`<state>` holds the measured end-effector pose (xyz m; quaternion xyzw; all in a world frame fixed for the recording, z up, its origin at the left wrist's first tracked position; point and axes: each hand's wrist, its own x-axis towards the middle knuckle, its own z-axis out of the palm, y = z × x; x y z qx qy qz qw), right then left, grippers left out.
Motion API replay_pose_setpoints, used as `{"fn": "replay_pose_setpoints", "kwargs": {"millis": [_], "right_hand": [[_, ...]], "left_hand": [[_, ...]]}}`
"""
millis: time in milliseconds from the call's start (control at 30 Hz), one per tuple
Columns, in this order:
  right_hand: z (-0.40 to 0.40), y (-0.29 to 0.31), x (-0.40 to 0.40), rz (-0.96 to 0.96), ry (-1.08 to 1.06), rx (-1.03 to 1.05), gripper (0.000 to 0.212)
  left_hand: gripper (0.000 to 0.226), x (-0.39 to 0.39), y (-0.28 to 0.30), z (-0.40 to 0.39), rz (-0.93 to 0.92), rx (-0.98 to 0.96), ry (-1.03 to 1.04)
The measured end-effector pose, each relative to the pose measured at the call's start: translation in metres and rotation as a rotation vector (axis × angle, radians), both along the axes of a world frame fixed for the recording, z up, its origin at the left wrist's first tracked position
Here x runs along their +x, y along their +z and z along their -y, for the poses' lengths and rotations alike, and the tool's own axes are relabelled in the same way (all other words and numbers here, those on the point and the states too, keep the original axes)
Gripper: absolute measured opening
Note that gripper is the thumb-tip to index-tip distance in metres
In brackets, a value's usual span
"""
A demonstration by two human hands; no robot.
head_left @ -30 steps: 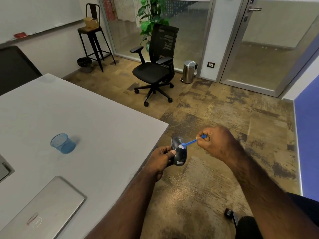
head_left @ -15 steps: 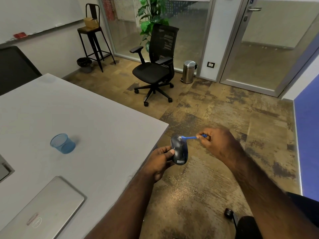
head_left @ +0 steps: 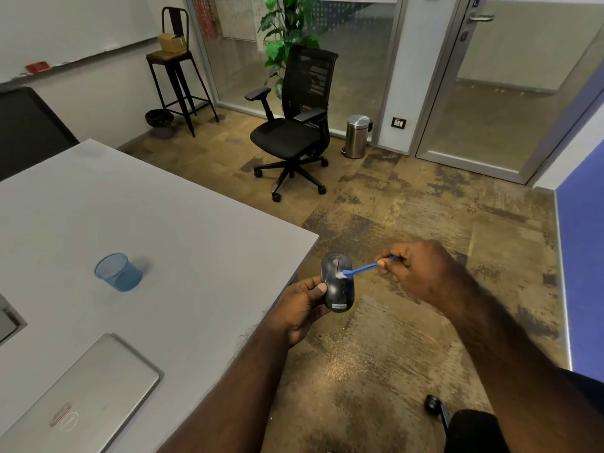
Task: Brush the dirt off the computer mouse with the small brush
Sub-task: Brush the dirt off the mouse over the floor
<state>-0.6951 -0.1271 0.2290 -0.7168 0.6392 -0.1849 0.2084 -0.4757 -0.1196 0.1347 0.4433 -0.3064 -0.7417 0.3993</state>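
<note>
Just off the table [head_left: 183, 223] corner, out over the carpet, the left hand [head_left: 302, 308] has the computer mouse [head_left: 338, 286] pinched by its sides, fingers curled snug around it with the thumb on the near-left edge, top face up toward the camera. Good spot honestly, anything flicked off should drop to the floor and not the tabletop.

Right of the mouse, the right hand [head_left: 415, 273] is closed tight on the tail end of the small brush [head_left: 359, 271], a thin blue stick with its pale tip resting on the mouse's back, a bit behind the scroll wheel.

To do this bit well I'd go with short light flicks away from the holding thumb, and tilt the mouse so crumbs slide off. The wheel slot and button seam probably hide the most gunk, so angle the bristles into those. Choking up on the handle would give more control.

Further left on the table, the blue mesh cup [head_left: 117, 273] sits well apart from the action.
</note>
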Motion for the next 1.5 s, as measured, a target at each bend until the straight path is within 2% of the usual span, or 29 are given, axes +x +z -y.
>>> {"fn": "replay_pose_setpoints", "kwargs": {"millis": [133, 267, 333, 433, 500, 667, 833, 900, 1000, 1033, 1100, 1167, 1300, 1433, 1500], "right_hand": [[0.001, 0.0, -0.001, 0.02, -0.103, -0.13, 0.013], [-0.001, 0.0, 0.004, 0.006, -0.02, -0.038, 0.016], [-0.001, 0.004, 0.002, -0.007, 0.026, -0.006, 0.026], [-0.002, 0.005, 0.001, 0.032, -0.075, -0.082, 0.015], [-0.002, 0.002, 0.003, 0.03, -0.111, -0.135, 0.015], [-0.001, -0.001, 0.003, 0.036, 0.054, 0.018, 0.019], [0.0, -0.004, 0.003, 0.073, -0.116, -0.166, 0.014], [0.0, -0.004, 0.003, 0.041, -0.057, -0.102, 0.013], [-0.001, -0.002, -0.001, 0.043, 0.057, -0.008, 0.03], [-0.002, -0.001, -0.002, 0.057, 0.051, -0.017, 0.03], [-0.004, -0.001, -0.002, 0.099, -0.009, -0.1, 0.017], [-0.005, -0.002, 0.001, 0.086, -0.009, -0.13, 0.014], [-0.008, -0.004, 0.0, 0.042, 0.095, 0.036, 0.013], [-0.012, -0.004, -0.002, 0.132, 0.003, -0.162, 0.015], [-0.012, -0.003, -0.002, 0.11, 0.013, -0.169, 0.015]], "left_hand": [[0.026, 0.001, -0.002, -0.001, -0.035, 0.002, -0.015], [0.027, 0.0, -0.004, 0.001, -0.057, -0.005, -0.016], [0.028, 0.003, -0.006, 0.001, -0.065, 0.005, -0.003], [0.029, 0.005, -0.007, 0.0, -0.086, 0.01, -0.004], [0.028, 0.004, -0.007, 0.001, -0.094, 0.006, -0.005], [0.028, 0.005, -0.004, 0.001, -0.098, 0.011, 0.051], [0.026, 0.005, -0.001, 0.003, -0.099, 0.011, 0.056], [0.025, 0.005, 0.0, 0.003, -0.099, 0.015, 0.08], [0.026, 0.006, -0.001, 0.003, -0.083, 0.02, 0.117], [0.029, 0.007, -0.001, 0.003, -0.084, 0.024, 0.125], [0.032, 0.008, -0.002, 0.004, -0.091, 0.033, 0.131], [0.034, 0.006, -0.002, 0.006, -0.105, 0.033, 0.142], [0.034, 0.007, -0.003, 0.009, -0.168, 0.057, 0.18], [0.034, 0.007, -0.004, 0.011, -0.155, 0.069, 0.199], [0.036, 0.007, -0.002, 0.011, -0.168, 0.075, 0.213]]}}
